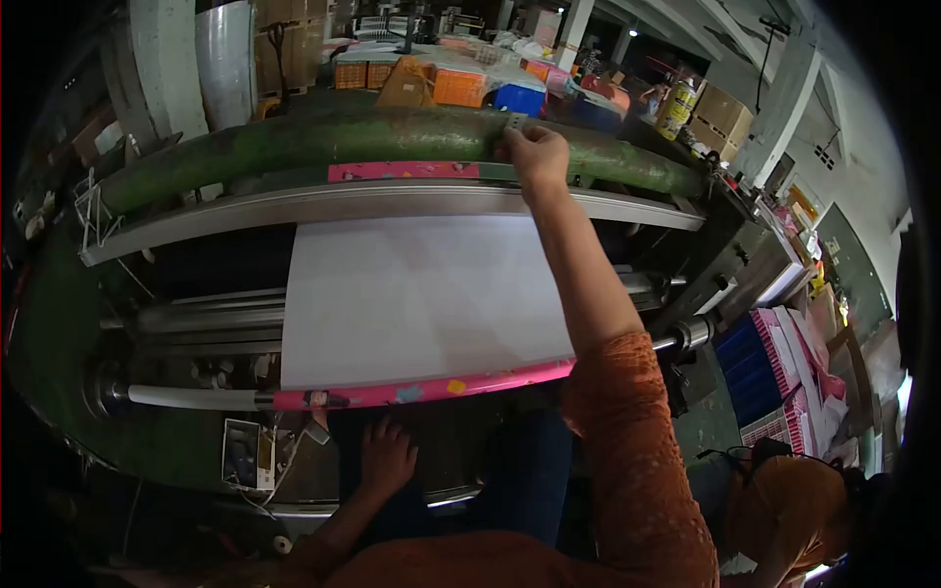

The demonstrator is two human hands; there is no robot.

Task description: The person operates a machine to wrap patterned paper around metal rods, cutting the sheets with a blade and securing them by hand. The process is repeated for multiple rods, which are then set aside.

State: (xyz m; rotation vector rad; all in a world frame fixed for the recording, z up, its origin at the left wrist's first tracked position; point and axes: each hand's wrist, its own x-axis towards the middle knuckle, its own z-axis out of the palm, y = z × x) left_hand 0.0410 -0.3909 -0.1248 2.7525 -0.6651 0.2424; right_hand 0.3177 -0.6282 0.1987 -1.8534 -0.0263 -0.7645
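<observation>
My right hand (538, 155) reaches up to the green beam, its fingers curled together at a small metal plate (515, 121) on top. What its fingertips touch is hidden. Lying on my leg, below the roll, is my left hand (389, 457), with its fingers spread and nothing in them. A wide white sheet (421, 294) stretches across the machine and meets a pink printed roll (421, 393) at the near side. A strip of pink printed material (402, 171) shows behind the metal crossbar (392, 203).
The thick green beam (392, 135) spans the machine. A small open box (248, 456) sits below the roll at left. Blue and pink crates (765, 367) stand at right, near a person in orange (799, 510). Orange crates (459, 86) and a yellow can (676, 108) are farther back.
</observation>
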